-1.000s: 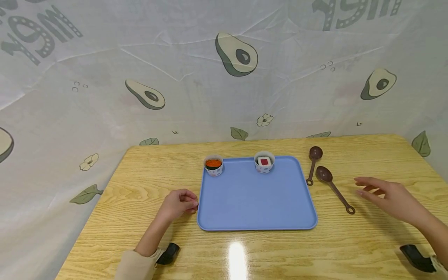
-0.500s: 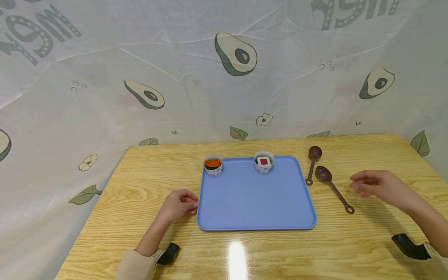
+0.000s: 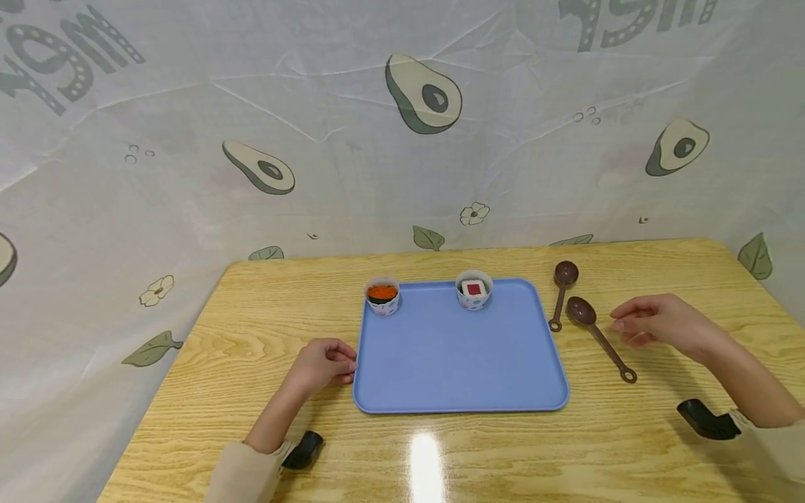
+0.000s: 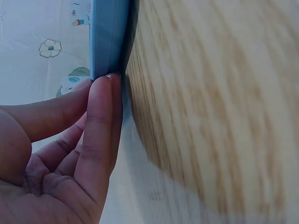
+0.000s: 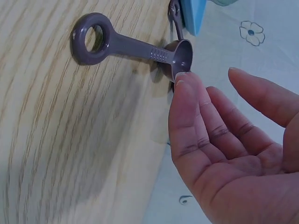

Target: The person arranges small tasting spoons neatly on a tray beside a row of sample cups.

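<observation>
My left hand (image 3: 323,367) pinches the left rim of a blue tray (image 3: 459,360) between thumb and fingers; the left wrist view shows the fingertips (image 4: 100,88) right at the tray's edge. Over the table on the right, my right hand (image 3: 660,325) holds nothing, its thumb apart from its loosely bent fingers. Nearest to it lies a brown measuring spoon (image 3: 604,342), bowl pointing away and handle towards me. In the right wrist view my fingertips overlap the rim of that spoon's bowl (image 5: 182,58). A smaller brown measuring spoon (image 3: 566,274) lies between it and the tray.
Two patterned paper cups stand at the tray's far edge. The left cup (image 3: 383,306) holds a sushi piece topped with orange roe (image 3: 381,291); the right cup (image 3: 474,301) holds a white roll with a red centre (image 3: 473,288). A printed cloth (image 3: 352,209) hangs behind the wooden table (image 3: 283,286).
My right hand has moved left towards the larger measuring spoon, its fingers drawing closer together at first. My left hand stays at the tray's rim, and the tray, cups and spoons have not moved.
</observation>
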`<state>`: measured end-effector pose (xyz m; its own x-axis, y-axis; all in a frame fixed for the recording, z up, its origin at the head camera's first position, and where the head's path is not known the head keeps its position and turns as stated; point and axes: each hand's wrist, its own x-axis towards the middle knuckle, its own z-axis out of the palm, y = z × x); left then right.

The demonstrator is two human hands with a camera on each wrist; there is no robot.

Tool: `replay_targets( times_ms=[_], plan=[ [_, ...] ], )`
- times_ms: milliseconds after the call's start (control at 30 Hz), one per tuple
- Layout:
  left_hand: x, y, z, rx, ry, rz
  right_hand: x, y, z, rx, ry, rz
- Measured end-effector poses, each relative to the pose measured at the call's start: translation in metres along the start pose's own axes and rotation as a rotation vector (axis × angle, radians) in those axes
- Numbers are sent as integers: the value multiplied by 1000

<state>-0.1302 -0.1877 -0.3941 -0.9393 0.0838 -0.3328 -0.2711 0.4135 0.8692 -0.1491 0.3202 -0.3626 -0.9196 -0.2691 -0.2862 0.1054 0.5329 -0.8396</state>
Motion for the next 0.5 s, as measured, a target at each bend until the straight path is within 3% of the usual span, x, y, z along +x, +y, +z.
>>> replay_targets(
  times_ms=[500],
  plan=[
    [2, 1, 0, 5, -4, -16, 19, 14, 1, 190, -42, 71]
  ],
)
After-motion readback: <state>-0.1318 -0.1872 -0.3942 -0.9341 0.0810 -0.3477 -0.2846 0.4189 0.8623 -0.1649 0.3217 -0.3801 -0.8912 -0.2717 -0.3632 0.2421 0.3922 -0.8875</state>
